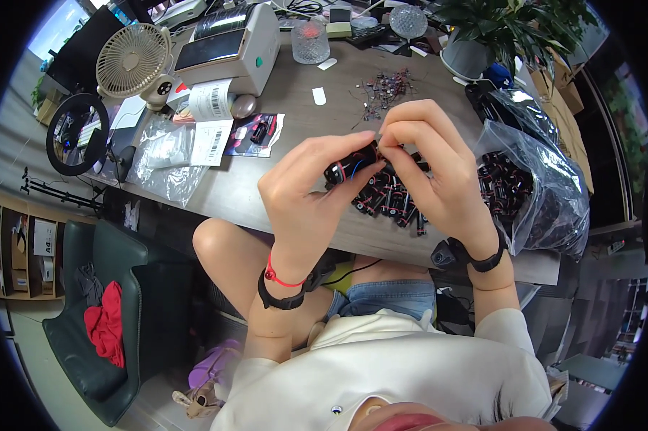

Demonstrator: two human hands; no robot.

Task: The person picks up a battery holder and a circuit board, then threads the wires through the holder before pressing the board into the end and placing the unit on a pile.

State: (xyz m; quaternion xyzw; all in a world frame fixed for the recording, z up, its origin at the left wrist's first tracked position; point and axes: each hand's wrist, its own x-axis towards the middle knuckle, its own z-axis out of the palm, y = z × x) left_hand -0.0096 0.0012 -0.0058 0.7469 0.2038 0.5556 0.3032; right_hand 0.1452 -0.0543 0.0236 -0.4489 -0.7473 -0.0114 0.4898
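The right hand hides from me the right end of the black cylinder and, right of it, part of the dark pile. Beyond the cylinder, scattered bits look too small to identify from here.

We look from 1 head-worn fisheye camera, the left of 2, facing down past a white shirt onto the left hand, right hand and wood-grain desk; the hands are near, the potted plant farther off.
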